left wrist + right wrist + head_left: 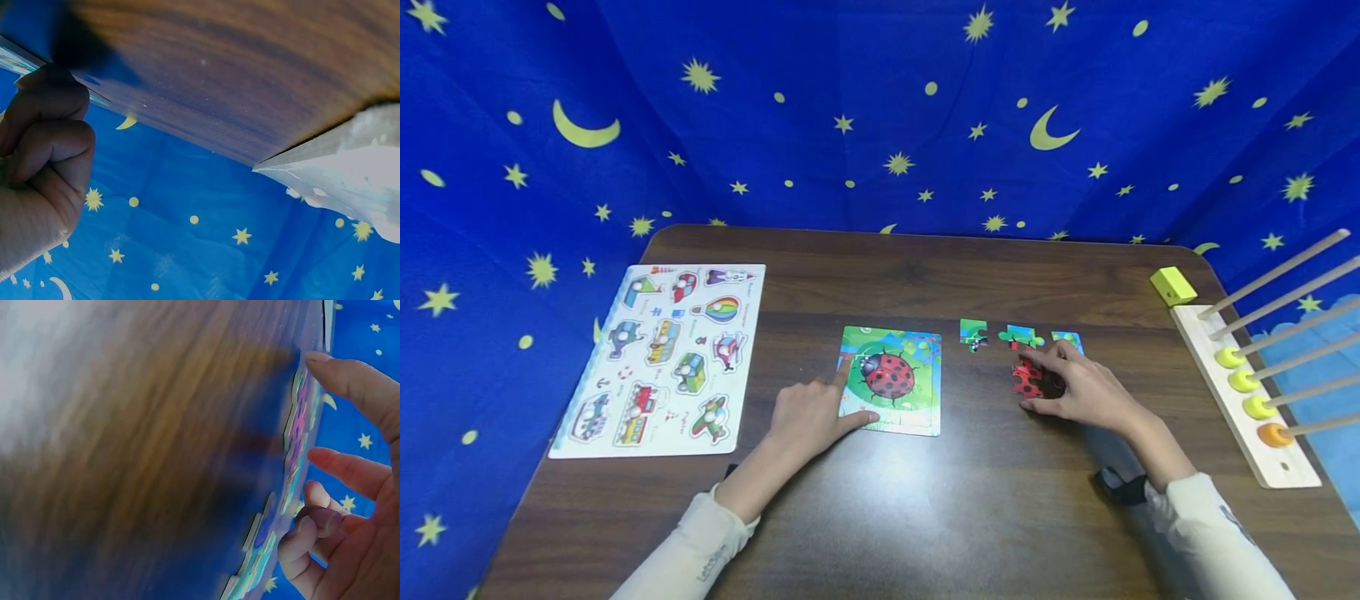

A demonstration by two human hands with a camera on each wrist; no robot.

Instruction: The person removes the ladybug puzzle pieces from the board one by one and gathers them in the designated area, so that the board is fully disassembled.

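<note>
A square ladybug picture puzzle board [887,375] lies mid-table. My left hand [808,417] rests at its left side, index finger straight along the edge and thumb stretched over the lower edge. The left wrist view shows that hand's other fingers [50,125] curled in. To the right, my right hand [1086,387] is over red and black puzzle pieces [1027,377] lying flat, its thumb and index finger spread on either side. In the right wrist view the fingertips [319,357] are by the edges of the pieces [297,425]; whether they grip is unclear. The palm hides some pieces.
Loose puzzle pieces, one green and blue [973,332], another green with red [1022,337], and a blue one [1066,340], lie behind the right hand. A vehicle knob board [748,333] is at left. A wooden peg stand [1206,342] and yellow block [1173,286] stand at right.
</note>
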